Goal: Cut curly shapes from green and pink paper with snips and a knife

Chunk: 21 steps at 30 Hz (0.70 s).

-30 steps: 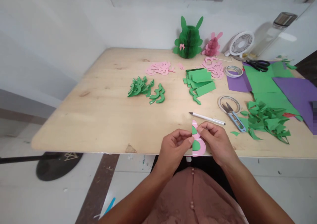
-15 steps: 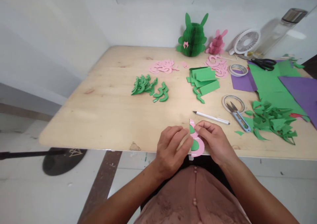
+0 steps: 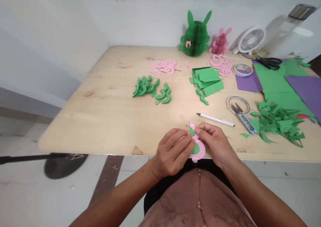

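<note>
At the table's front edge lies a pink curved paper cutout [image 3: 201,150] with green paper [image 3: 196,148] showing inside its curves. White strips mark parts of the pink paper. My right hand [image 3: 217,143] pinches its right side between thumb and fingers near the upper curve. On the other side, my left hand [image 3: 173,150] has its fingers closed along the cutout's straight left edge, and its fingertips partly cover the paper. A white pen [image 3: 216,119] rests just beyond my right hand. Blue-handled thread snips [image 3: 244,119] lie farther right, partly over a tape roll [image 3: 228,104].
Green curved cutouts [image 3: 142,86] and pink cutouts [image 3: 164,67] lie left of centre. Folded green strips [image 3: 207,78] sit mid-table, and green scraps [image 3: 281,123] are heaped at right. Behind stand a green paper rabbit [image 3: 198,39], a pink one [image 3: 220,43] and a small fan [image 3: 251,39].
Both hands and the pink cutout have shifted slightly left relative to the table. My left fingers lie a little flatter over its edge. The grip is otherwise the same, and the view has moved slightly.
</note>
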Tool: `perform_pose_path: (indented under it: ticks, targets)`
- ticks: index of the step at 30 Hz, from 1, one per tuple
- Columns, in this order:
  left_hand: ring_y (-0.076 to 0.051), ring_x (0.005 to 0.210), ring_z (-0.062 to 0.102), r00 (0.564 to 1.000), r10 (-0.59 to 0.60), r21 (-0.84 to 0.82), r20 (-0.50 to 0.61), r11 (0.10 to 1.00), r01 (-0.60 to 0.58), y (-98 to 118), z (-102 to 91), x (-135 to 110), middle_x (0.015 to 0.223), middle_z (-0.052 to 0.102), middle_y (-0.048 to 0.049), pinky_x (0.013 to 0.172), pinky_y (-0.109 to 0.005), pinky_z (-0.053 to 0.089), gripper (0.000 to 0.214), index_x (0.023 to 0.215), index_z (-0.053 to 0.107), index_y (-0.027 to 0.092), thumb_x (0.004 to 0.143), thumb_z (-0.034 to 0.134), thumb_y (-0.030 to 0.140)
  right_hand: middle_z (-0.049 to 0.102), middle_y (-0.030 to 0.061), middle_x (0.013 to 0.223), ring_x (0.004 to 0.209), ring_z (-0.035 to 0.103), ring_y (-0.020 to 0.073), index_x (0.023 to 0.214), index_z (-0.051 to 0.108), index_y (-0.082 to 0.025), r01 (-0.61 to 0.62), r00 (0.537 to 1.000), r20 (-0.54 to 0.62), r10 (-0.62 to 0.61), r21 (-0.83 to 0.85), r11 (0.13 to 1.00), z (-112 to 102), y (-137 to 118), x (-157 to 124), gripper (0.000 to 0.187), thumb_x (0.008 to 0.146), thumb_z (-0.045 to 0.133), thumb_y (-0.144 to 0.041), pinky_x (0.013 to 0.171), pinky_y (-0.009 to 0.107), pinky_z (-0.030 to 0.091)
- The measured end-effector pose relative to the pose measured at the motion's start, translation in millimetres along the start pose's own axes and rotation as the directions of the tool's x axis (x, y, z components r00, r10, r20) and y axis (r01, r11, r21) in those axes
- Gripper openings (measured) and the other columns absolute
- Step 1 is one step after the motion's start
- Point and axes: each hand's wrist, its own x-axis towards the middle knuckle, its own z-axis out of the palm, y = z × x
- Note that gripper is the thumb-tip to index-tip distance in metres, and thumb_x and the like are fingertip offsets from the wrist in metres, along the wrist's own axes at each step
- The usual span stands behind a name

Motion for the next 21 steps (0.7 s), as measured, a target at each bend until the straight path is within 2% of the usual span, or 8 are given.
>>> perform_pose_path:
  ticks: [14,21]
  targets:
    - [-0.024,0.102,0.063,0.997,0.065,0.024,0.034,0.998,-0.066,-10,-3.8,-1,0.094,0.074,-0.0127,0.087,-0.041,0.052,0.026,0.096,0.066,0.007,0.09,0.041,0.007,0.049,-0.0049,0.057,0.053,0.038,0.0088,0.061,0.055,-0.017,0.016,0.999,-0.037,-0.019,-0.092,0.996,7,-6,5,0.026,0.067,0.071,-0.037,0.053,0.024,0.029]
    - [-0.023,0.099,0.065,0.994,0.103,0.045,0.022,0.994,-0.104,-17,-3.3,2,0.093,0.074,-0.0115,0.085,-0.039,0.054,0.022,0.095,0.066,0.008,0.089,0.045,0.008,0.049,-0.0044,0.057,0.053,0.037,0.0088,0.061,0.055,-0.017,0.034,0.999,-0.035,-0.04,-0.147,0.989,8,-8,10,0.029,0.068,0.069,-0.041,0.053,0.024,0.029]
